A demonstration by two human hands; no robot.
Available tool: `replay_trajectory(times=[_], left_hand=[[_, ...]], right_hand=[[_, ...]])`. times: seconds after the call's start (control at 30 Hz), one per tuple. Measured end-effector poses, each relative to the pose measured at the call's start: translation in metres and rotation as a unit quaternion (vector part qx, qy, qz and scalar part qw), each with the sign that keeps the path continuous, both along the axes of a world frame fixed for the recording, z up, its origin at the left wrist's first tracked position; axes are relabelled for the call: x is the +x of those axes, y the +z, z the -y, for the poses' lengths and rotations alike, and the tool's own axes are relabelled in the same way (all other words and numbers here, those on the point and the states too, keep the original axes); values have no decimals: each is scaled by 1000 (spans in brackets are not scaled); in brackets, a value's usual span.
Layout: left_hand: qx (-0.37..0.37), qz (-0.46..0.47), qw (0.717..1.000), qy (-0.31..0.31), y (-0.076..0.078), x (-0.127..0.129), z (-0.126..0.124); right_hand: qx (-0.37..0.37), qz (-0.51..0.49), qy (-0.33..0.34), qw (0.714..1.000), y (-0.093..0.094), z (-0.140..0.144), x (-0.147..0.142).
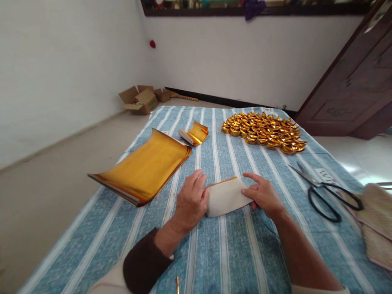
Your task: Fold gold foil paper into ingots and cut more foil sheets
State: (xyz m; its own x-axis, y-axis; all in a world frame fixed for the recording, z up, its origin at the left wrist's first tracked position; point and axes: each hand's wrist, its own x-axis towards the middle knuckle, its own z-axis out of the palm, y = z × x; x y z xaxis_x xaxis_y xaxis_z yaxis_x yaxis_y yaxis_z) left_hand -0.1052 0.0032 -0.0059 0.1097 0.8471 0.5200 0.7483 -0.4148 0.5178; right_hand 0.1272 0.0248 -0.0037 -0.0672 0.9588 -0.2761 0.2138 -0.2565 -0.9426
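A small sheet of gold foil paper (pixel 228 198) lies white side up in front of me, with a thin gold strip showing along its far edge. My left hand (pixel 191 200) is closed at its left end, where the sheet curls. At the opposite end, my right hand (pixel 262 195) pinches the sheet, thumb on top and index finger stretched out beyond the edge. Left of my hands is a stack of large gold foil sheets (pixel 150 163), its edges curling up. Behind it sits a smaller curled stack of gold foil pieces (pixel 197 133).
Many folded gold ingots (pixel 263 130) cover the back right of the striped tablecloth (pixel 211 261). Open scissors (pixel 318 183) with black handles lie at the right, near a beige cloth (pixel 376 220). A cardboard box (pixel 142 101) stands on the floor by the wall.
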Motion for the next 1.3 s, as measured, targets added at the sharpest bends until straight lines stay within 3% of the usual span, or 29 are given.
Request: replay_trajectory(times=[0.1, 0.23, 0.5, 0.63, 0.73, 0.83, 1.0, 1.17, 1.3], left_hand=[[69, -115, 985, -110, 7, 3, 8], [15, -187, 960, -210, 6, 11, 18], [-22, -217, 957, -193, -6, 16, 18], [-4, -187, 963, -195, -9, 14, 13], [6, -150, 970, -193, -8, 13, 10], [9, -133, 973, -189, -5, 14, 8], [25, -128, 975, -182, -1, 15, 8], [40, -128, 975, -178, -4, 15, 8], [42, -115, 977, -177, -7, 16, 7]], right_hand=[[-15, 7, 3, 1000, 2, 0, -1], [-26, 28, 0, 999, 1, 0, -1], [2, 112, 69, 991, -3, 0, 8], [98, 196, 126, 968, 2, 3, 18], [201, 205, 154, 946, 3, 6, 22], [304, 192, 159, 919, -1, 8, 23], [416, 250, 141, 863, -6, 9, 17], [448, 260, 209, 829, -3, 8, 7], [431, 265, 228, 832, -12, 7, -1]])
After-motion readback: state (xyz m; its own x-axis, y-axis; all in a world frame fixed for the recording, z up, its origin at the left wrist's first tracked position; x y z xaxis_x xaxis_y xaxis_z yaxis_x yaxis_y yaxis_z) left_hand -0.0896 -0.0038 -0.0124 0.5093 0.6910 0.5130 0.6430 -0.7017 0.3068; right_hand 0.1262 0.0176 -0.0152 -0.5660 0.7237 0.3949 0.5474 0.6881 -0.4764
